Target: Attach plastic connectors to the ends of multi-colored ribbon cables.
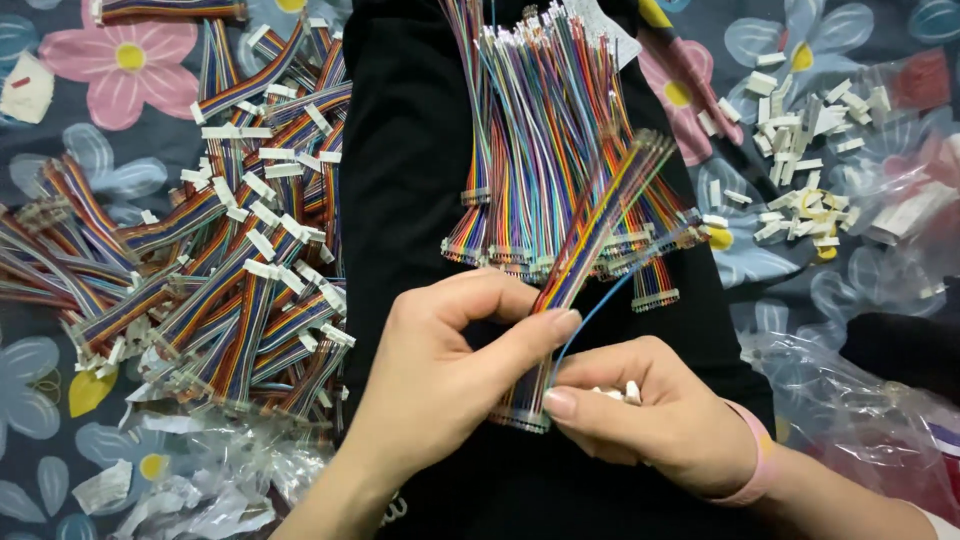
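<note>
Hands meet near the middle of the view over a black cloth (pixel 410 180). The right hand (pixel 655 415), a pink band (pixel 762 455) at its wrist, has its fingers curled shut around small white connector housings (pixel 618 392), thumb pressed to the lower end of a rainbow wire bundle (pixel 590 245). The left hand (pixel 445 370) pinches that same bundle between thumb and forefinger just above; the bundle slants up to the right, and one blue wire (pixel 600 305) bows loose beside it. Farther off, more coloured wire bundles (pixel 540 150) lie on the cloth. Finished ribbon cables (pixel 240 260) are heaped at left, loose white connectors (pixel 800 150) at far right, clear plastic bags (pixel 850 400) near right.
</note>
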